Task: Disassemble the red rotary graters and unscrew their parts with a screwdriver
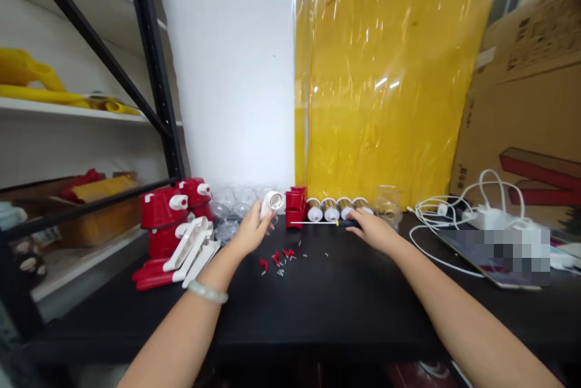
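Observation:
My left hand [251, 229] is closed around a white plastic part [274, 200] with a round opening, raised above the black table. In my right hand [370, 229] is a screwdriver [315, 223], its long thin shaft pointing left and its dark handle partly hidden by my fingers. Behind the shaft stand stacked red plastic pieces [296, 209]. Several metal drums with white ends [330, 209] lie in a row beside my right hand. Small red parts [276, 258] and several tiny screws [281, 272] are scattered on the table between my hands.
At the left are red housings [167, 218] and white cranks with red grips [190, 252]. Clear plastic cups [227, 218] stand behind my left hand. White cables [426, 212], a tablet [481, 258] and a cardboard box [521, 103] occupy the right. A black shelf post [157, 73] rises at left.

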Action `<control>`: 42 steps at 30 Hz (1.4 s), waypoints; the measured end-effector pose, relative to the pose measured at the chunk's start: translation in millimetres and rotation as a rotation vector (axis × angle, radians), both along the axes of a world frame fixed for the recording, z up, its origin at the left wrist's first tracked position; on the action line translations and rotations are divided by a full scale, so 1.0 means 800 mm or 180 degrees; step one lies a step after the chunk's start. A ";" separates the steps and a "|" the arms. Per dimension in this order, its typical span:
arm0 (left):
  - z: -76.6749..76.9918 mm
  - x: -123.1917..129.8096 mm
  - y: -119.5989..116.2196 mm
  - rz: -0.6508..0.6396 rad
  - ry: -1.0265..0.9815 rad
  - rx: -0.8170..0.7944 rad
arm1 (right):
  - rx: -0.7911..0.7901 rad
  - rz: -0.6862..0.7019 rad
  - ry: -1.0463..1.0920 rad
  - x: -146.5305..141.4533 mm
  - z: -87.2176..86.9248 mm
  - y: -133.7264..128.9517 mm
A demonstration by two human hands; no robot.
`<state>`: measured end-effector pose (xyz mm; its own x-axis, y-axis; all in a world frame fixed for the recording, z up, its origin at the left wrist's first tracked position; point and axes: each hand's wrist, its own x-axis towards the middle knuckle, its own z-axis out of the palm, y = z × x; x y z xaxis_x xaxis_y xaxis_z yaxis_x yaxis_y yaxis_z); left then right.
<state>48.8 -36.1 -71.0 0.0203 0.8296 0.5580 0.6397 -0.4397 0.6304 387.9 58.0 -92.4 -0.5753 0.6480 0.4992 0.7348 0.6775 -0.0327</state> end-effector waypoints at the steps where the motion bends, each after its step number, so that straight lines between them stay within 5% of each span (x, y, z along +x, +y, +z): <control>1: 0.000 -0.001 0.000 0.0025 -0.0139 0.0065 | 0.0015 0.0205 0.0335 0.006 0.002 0.003; 8: -0.005 0.013 0.000 0.0327 -0.0596 0.0234 | 0.0207 0.0876 0.1811 0.005 0.016 -0.021; 28: -0.011 -0.001 0.006 0.1026 0.0192 0.0049 | 0.0259 0.0984 0.1584 -0.008 0.016 -0.033; 42: -0.013 0.002 0.006 0.0907 0.0546 0.0056 | 0.0176 0.1030 0.1441 -0.008 0.012 -0.030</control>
